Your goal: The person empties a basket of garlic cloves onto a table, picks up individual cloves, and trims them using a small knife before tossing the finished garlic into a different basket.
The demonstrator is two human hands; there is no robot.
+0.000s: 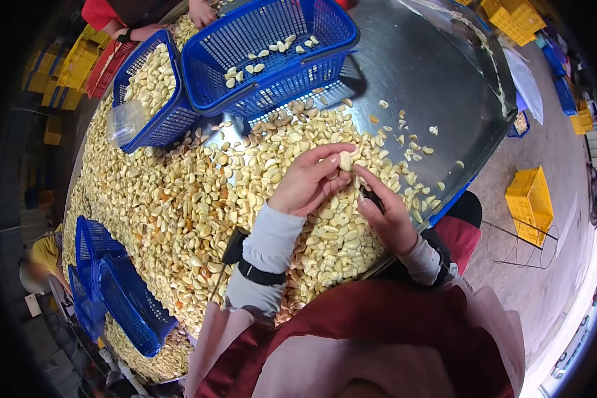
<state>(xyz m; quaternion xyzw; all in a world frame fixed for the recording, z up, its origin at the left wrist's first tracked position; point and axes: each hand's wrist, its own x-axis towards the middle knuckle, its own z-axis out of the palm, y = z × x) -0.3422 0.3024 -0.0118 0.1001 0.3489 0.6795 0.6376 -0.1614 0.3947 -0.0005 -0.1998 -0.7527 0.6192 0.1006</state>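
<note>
Left grip point(305, 182) pinches one garlic clove point(344, 161), right grip point(388, 219) holds a knife point(371, 196); basket point(285, 83) beyond the pile point(179, 205) looks barely filled.

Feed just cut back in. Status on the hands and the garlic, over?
Left hand pinching one garlic clove. Right hand gripping small dark tool. Both over the clove pile; nothing blocking.

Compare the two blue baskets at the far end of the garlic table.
The right basket holds only a thin scatter of cloves, its mesh floor showing; the left basket is heaped nearly full. A clear container sits at the left basket's near corner, none at the right basket. Both are blue mesh plastic.
</note>
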